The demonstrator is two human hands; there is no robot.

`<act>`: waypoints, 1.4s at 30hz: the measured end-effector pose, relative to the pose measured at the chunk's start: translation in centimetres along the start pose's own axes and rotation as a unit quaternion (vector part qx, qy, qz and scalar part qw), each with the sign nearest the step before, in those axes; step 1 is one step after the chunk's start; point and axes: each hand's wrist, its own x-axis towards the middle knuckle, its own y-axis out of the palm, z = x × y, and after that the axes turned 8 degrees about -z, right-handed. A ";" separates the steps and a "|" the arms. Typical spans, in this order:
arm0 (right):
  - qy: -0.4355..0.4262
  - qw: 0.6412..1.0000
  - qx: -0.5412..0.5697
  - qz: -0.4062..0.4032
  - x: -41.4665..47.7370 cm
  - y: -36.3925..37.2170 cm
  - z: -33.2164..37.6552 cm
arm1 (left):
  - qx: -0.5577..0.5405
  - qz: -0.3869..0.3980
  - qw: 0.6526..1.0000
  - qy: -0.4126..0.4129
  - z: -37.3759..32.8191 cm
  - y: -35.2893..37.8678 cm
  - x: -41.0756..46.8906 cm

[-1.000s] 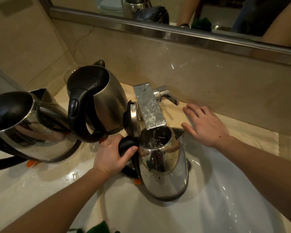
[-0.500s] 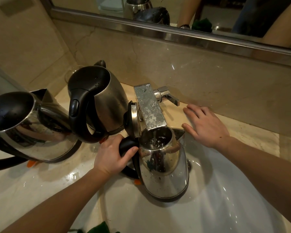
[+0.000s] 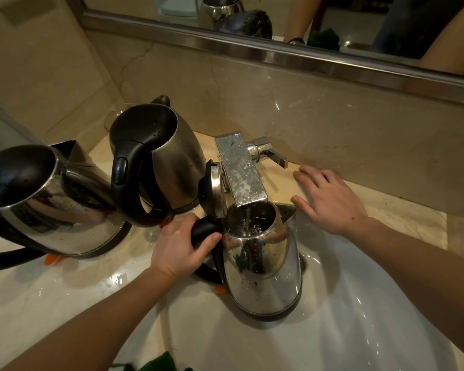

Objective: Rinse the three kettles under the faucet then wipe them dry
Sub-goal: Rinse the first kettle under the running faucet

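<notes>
The left hand (image 3: 180,250) grips the black handle (image 3: 202,231) of the open kettle (image 3: 263,266), fingers (image 3: 212,238) curled round it. This kettle stands upright in the white sink (image 3: 359,330), directly under the flat spout of the faucet (image 3: 240,172); its lid (image 3: 213,192) is hinged up on the left, and a thin stream of water falls into its mouth. The right hand (image 3: 329,199) lies flat on the desk (image 3: 38,303) just right of the faucet, fingers straight and spread, holding nothing, near the lever (image 3: 268,152). A second kettle (image 3: 166,162) and a third kettle (image 3: 51,207), both lidded and spotted with drops, stand on the desk to the left of the sink. A green cloth (image 3: 158,366) shows at the lower edge. The mirror (image 3: 279,22) runs above the backsplash.
</notes>
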 end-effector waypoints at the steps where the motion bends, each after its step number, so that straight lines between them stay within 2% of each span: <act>1: 0.000 1.000 0.000 -0.001 0.0 0.0 0.0 | 0.000 0.000 1.000 -0.001 0.0 0.0 0.0; 42: 0.001 1.000 -0.004 -0.002 0.1 0.2 0.0 | 0.002 -0.003 1.000 0.009 0.1 0.0 0.0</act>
